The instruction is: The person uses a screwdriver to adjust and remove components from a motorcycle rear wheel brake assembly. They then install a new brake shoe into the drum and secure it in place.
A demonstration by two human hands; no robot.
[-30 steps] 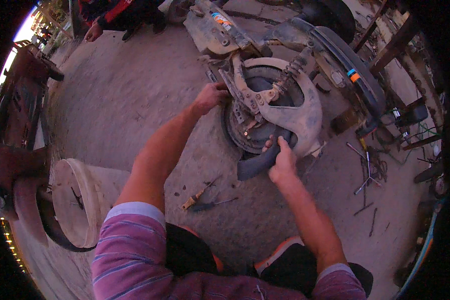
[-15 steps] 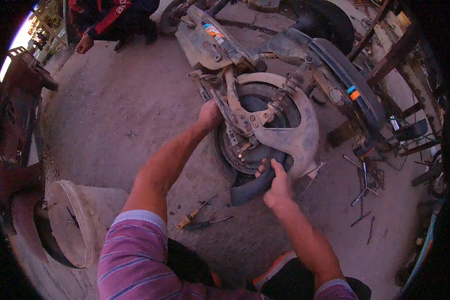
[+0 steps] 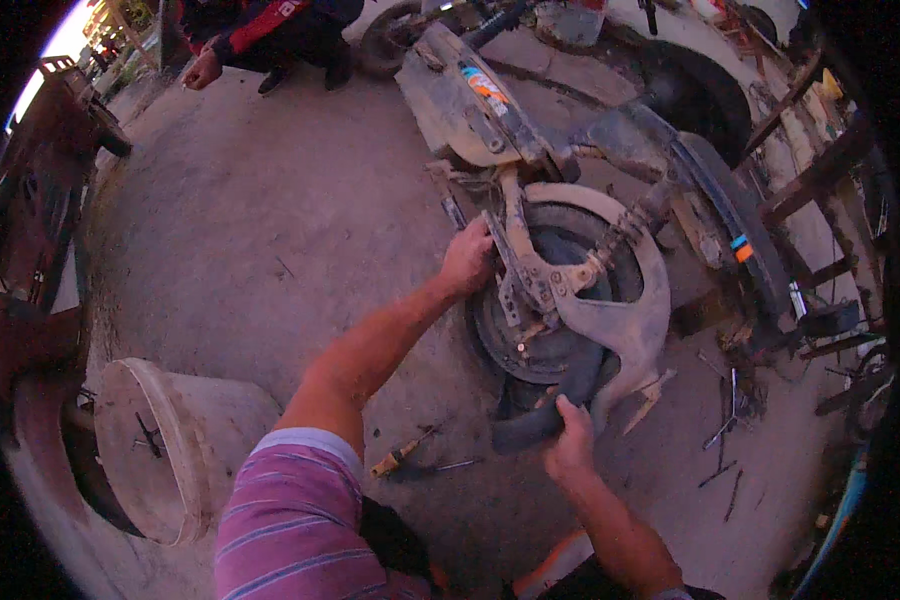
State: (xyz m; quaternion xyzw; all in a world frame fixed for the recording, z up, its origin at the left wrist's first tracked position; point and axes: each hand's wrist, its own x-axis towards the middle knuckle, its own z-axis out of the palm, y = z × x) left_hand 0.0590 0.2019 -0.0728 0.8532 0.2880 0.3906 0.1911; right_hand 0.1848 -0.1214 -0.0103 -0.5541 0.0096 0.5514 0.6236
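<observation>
A dusty motorcycle lies on its side, its wheel (image 3: 483,345) beneath a pale swingarm (image 3: 625,318) and a coil-spring shock absorber (image 3: 625,235). Out of the wheel's near side bulges a black inner tube (image 3: 526,432). My right hand (image 3: 572,440) is closed on this tube, thumb on top. At the wheel's left edge, my left hand (image 3: 467,260) is closed beside a metal bracket (image 3: 511,255); its fingertips are hidden behind the parts, so what they grip cannot be made out.
A screwdriver with a yellowish handle (image 3: 398,459) and a thin metal tool (image 3: 445,467) lie near my knees. At left a pale bucket (image 3: 185,440) lies tipped over. A cross wrench (image 3: 735,405) is on the right. Another person's hand (image 3: 202,70) shows at top left.
The whole view has shifted, so the motorcycle and both hands appear lower and farther right. My right hand still holds the tube; its visible fingers have closed in around it.
</observation>
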